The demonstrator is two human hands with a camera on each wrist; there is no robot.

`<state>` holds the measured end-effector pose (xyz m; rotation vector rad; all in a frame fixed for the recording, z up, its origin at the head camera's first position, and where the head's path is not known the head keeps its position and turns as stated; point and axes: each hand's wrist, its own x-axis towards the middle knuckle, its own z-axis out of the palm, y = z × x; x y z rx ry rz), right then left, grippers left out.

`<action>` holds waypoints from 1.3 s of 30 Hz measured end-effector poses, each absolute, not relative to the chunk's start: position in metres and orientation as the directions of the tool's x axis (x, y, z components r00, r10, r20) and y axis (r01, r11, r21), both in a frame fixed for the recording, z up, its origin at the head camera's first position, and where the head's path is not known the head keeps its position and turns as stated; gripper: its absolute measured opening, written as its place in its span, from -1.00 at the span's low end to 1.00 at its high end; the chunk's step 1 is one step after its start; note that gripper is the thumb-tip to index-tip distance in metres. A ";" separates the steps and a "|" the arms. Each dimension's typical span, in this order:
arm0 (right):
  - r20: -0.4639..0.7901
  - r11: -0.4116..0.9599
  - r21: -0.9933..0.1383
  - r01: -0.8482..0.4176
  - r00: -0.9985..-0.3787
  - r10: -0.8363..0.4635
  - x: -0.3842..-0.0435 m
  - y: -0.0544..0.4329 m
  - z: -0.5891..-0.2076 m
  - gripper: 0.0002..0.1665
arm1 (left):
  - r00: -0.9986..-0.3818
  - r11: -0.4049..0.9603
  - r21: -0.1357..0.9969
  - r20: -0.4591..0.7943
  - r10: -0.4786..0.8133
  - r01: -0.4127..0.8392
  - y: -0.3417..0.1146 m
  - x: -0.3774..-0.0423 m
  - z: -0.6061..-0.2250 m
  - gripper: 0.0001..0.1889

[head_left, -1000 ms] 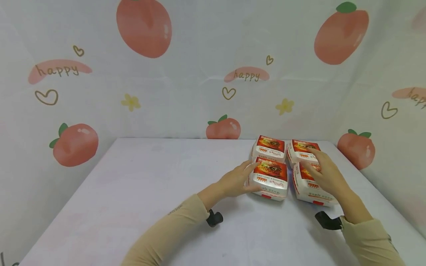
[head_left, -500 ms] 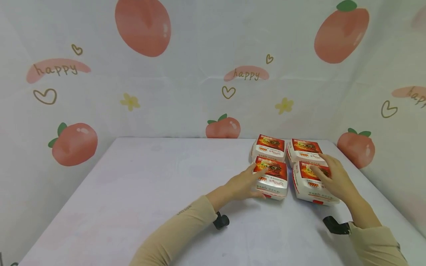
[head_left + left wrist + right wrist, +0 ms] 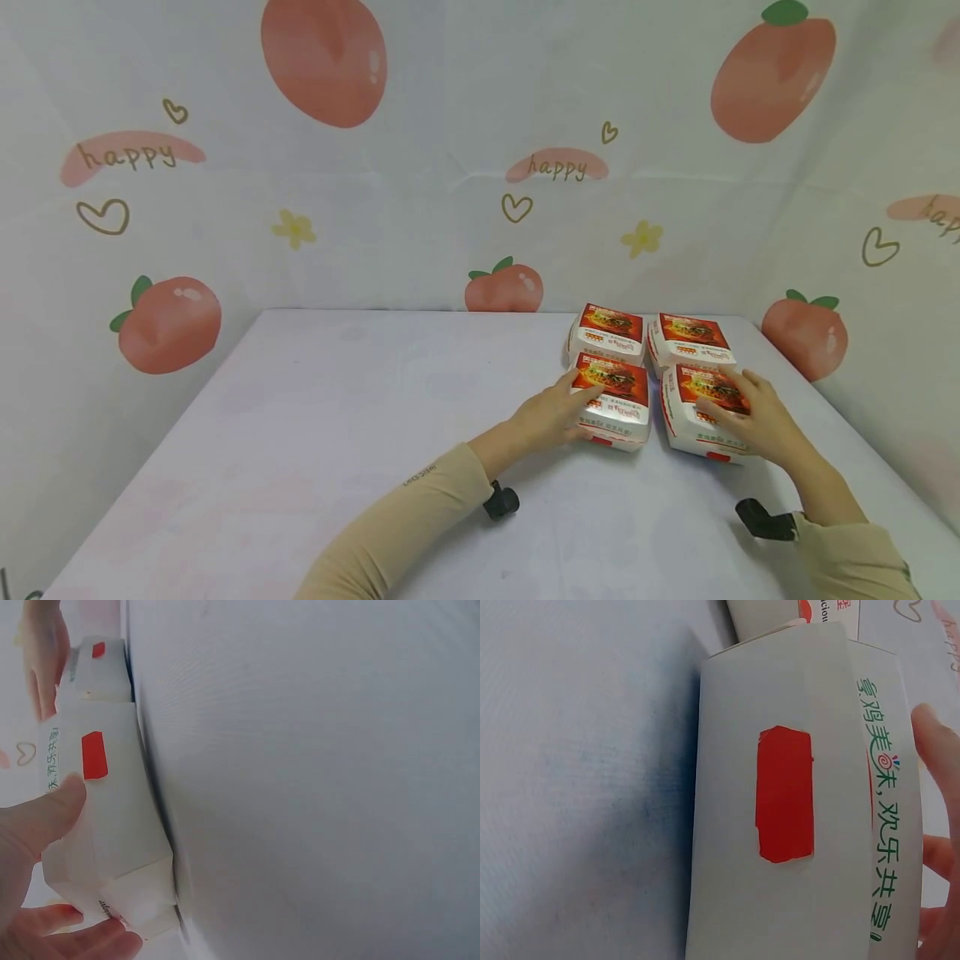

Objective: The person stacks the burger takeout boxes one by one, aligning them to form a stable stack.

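Two white burger boxes stand in front: the left burger box [image 3: 618, 410] and the right burger box [image 3: 693, 421]. My left hand [image 3: 543, 418] rests against the left one's near left corner. In the left wrist view its thumb [image 3: 56, 814] touches the front face, and its fingers [image 3: 82, 941] lie along the side. My right hand [image 3: 765, 423] reaches over the right box's near right part, fingers spread. In the right wrist view that box's front [image 3: 784, 795] shows a red tab; the hand is partly cut off, so full contact is hidden.
Behind stand a rear left burger box [image 3: 611, 323] and a rear right burger box [image 3: 692, 337], close to the front ones. The white table [image 3: 375, 400] ends at a backdrop [image 3: 420, 208] printed with fruit. Black wrist camera parts [image 3: 763, 521] hang below the sleeves.
My right hand has drawn back toward me and to the right, off the rear right box to the front right one. My left hand has shifted slightly right. The boxes have hardly moved.
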<state>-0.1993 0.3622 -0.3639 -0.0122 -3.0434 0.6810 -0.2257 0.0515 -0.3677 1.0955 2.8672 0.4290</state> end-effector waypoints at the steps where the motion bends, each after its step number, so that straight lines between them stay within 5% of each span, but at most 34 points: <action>1: 0.017 0.905 -0.426 0.000 -1.000 0.009 -0.199 0.362 -0.364 0.01 | -0.750 0.713 0.268 0.062 0.659 0.648 0.052 -0.226 -0.368 -0.30; 22: 0.012 0.903 -0.429 -0.017 -1.000 -0.014 -0.198 0.362 -0.366 -0.01 | -0.743 0.702 0.260 0.114 0.659 0.663 0.045 -0.226 -0.370 -0.38; 39: -0.011 0.901 -0.433 -0.012 -1.000 -0.019 -0.199 0.361 -0.364 -0.01 | -0.771 0.722 0.274 0.180 0.610 0.635 -0.006 -0.216 -0.356 -0.38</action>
